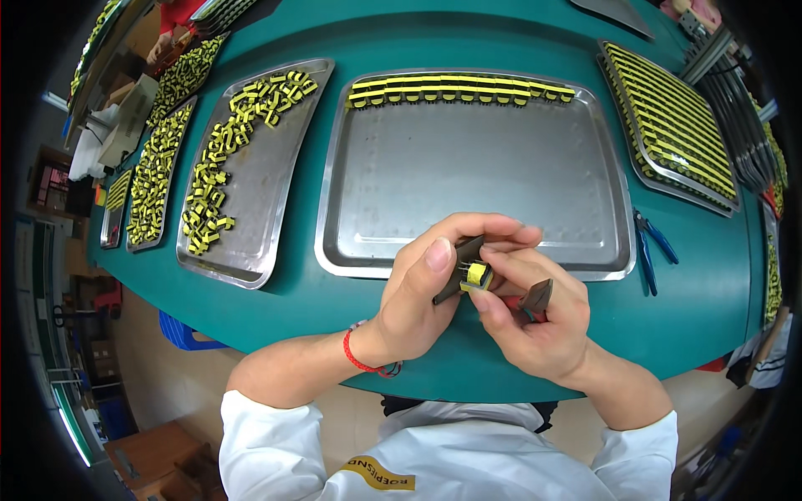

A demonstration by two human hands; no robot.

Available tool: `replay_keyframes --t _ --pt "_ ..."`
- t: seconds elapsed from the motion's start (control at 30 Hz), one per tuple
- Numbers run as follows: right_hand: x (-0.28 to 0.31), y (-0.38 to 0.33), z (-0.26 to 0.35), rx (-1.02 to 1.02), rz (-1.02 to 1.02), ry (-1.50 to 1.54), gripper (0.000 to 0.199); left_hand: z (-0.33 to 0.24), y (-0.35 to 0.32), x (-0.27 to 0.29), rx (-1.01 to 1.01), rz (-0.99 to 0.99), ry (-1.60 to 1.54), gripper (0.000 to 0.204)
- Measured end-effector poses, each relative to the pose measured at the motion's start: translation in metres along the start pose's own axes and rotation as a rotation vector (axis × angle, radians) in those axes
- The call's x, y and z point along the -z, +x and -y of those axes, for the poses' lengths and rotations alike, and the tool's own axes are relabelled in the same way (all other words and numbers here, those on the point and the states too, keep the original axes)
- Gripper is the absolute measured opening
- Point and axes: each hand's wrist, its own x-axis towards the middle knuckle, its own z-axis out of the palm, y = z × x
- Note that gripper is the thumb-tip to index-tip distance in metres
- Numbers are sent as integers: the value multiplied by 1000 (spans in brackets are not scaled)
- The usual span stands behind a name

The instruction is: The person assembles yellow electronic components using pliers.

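Above the near rim of the middle metal tray (418, 184), my two hands meet. My left hand (418, 288) is closed around a dark flat piece (449, 286) and its fingers curl over the top. My right hand (539, 321) pinches a small yellow-and-black transformer (477, 275) between thumb and fingers, its thin pins toward the dark piece. Whether the pins touch that piece I cannot tell. A red-handled tool (537, 299) with a broad dark end is tucked in the same right hand, partly hidden by the fingers. Rows of similar transformers (451, 89) line the tray's far side.
Left of the middle tray, a tilted metal tray (261, 200) carries loose transformers (219, 150), with more filled trays beyond. At right lie a tray of neatly rowed transformers (672, 125) and blue-handled cutters (647, 250). Another person's hand (159, 48) shows at the far left.
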Motion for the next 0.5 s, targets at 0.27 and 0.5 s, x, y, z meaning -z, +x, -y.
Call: replay_keyframes --t 0.27,0.5 --pt "2 -2 3 -72 36 0 35 2 0 -1 18 -6 27 63" --pt "-5 -6 -3 -41 -17 -26 33 2 0 -3 17 -28 105 61"
